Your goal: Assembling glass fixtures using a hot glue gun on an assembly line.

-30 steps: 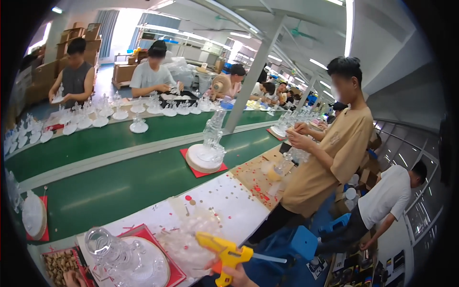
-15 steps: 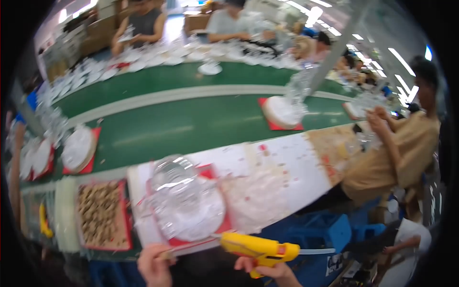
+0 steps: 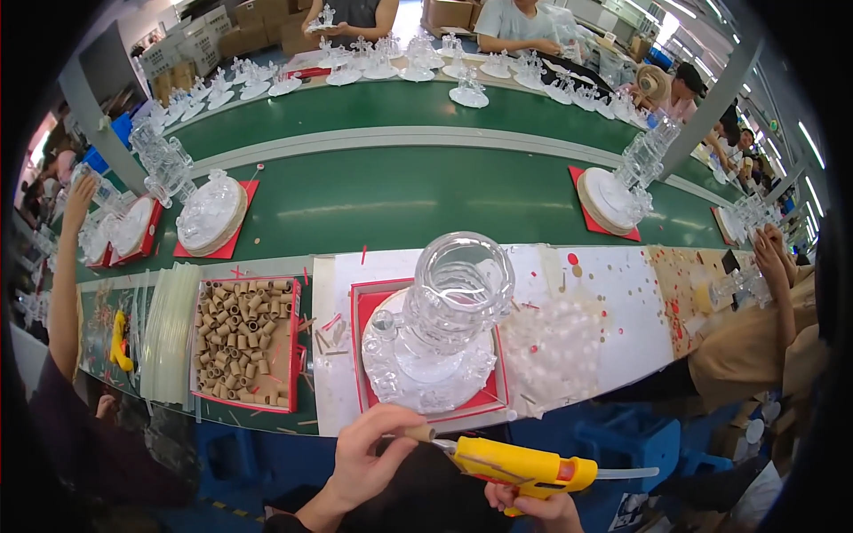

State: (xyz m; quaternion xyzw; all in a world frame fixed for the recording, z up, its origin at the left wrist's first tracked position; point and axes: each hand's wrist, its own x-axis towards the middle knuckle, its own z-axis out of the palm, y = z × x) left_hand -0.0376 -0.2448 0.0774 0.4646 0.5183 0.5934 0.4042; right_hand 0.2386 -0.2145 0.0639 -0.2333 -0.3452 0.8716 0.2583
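Note:
My left hand (image 3: 371, 455) pinches a short brown cardboard tube (image 3: 419, 433) between thumb and fingers. My right hand (image 3: 538, 506) is closed around the handle of a yellow glue gun (image 3: 515, 464), with a translucent glue stick (image 3: 627, 473) poking from its back end. The gun's nozzle points left and sits right at the tube's end; whether they touch, I cannot tell. Just beyond both hands, a clear glass-like vessel (image 3: 462, 289) stands on a round white base (image 3: 418, 360) with clear ornaments around its rim, set in a red square tray (image 3: 362, 306).
To the left lie a tray of brown tubes (image 3: 291, 342), a bundle of glue sticks (image 3: 171, 342) and another yellow glue gun (image 3: 119, 342). Bubble wrap (image 3: 560, 355) is on the right. Beyond runs a green conveyor (image 3: 391, 200) carrying similar pieces. Co-workers sit on both sides and opposite.
My hands have come together: the tube in my left hand is now at the glue gun's nozzle, where before they were apart. The whole view has shifted, leaving the bench scene lower and further right.

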